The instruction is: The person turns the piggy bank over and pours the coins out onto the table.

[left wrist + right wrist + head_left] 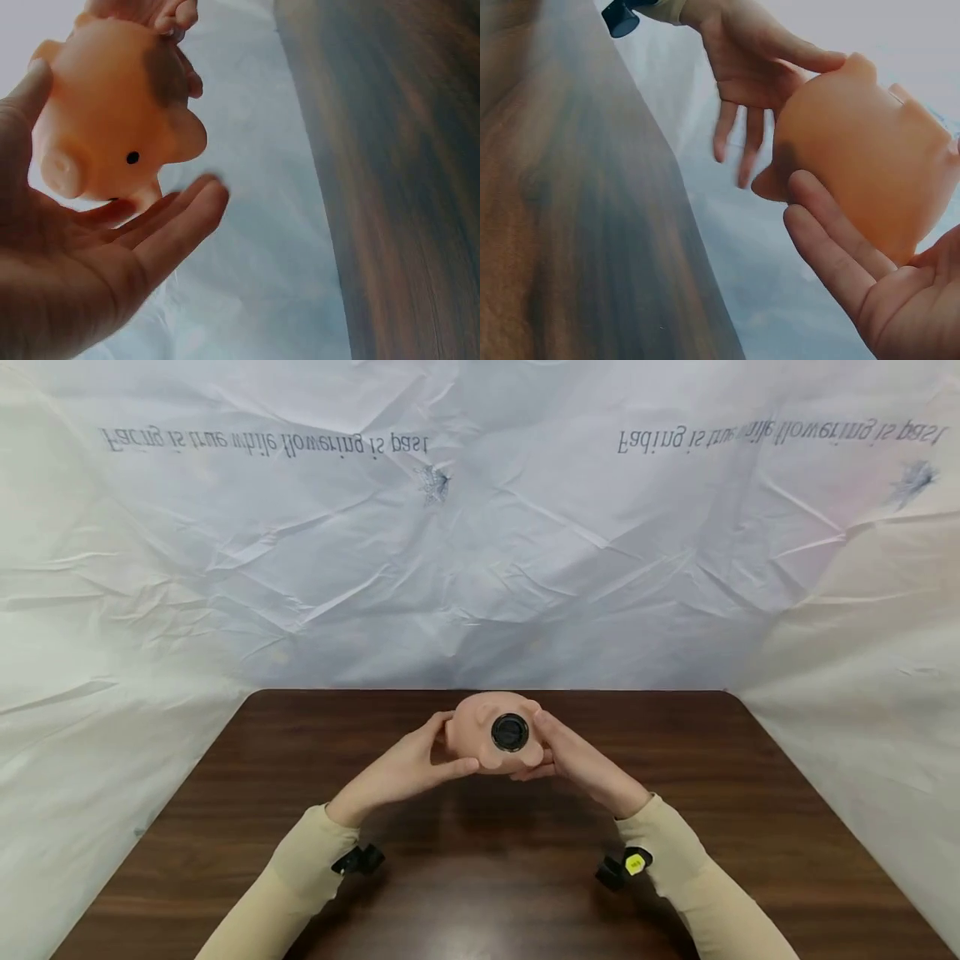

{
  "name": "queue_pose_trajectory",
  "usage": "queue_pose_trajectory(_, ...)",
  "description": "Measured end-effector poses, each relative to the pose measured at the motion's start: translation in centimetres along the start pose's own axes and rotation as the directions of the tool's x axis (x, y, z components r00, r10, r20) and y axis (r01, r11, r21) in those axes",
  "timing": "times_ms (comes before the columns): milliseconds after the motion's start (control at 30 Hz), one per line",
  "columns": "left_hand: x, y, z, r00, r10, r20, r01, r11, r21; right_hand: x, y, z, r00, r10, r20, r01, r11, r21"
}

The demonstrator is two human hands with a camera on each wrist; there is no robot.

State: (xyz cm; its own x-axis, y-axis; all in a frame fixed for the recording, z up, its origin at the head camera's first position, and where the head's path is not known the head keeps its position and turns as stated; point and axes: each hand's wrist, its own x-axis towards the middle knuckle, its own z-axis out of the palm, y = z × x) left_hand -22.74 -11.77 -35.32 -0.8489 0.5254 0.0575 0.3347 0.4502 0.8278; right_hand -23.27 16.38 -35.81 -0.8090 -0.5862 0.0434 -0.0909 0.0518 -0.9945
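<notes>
Held above the counter [300,752], this pink piggy bank [468,735] looks light, smooth and perhaps slippery, so I'd take its round ends, clear of the black plug [510,732]. My left hand [405,766] touches it near the snout [64,172], fingers spread; my right hand [581,762] grips the opposite end. A wrinkled sheet [465,568] beyond the counter could limit my reach.

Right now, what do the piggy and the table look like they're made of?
The piggy looks like smooth, satin plastic or vinyl: its moulded surface shades softly. The table seems glossy wood or wood-look laminate: streaky grain, bright shine.
</notes>
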Motion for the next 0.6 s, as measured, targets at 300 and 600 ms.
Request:
queue_pose_trajectory(300,-0.9,-0.6,2.0,0.997,0.079,0.012,-0.07,0.934,-0.35,-1.4,0.1,1.8,0.999,0.035,0.023,-0.036,0.998,0.055)
queue_pose_trajectory(600,-1.0,-0.8,2.5,0.995,0.099,-0.023,-0.097,0.87,-0.484,-2.2,-0.8,1.4,1.0,0.018,-0.017,-0.02,0.991,-0.133)
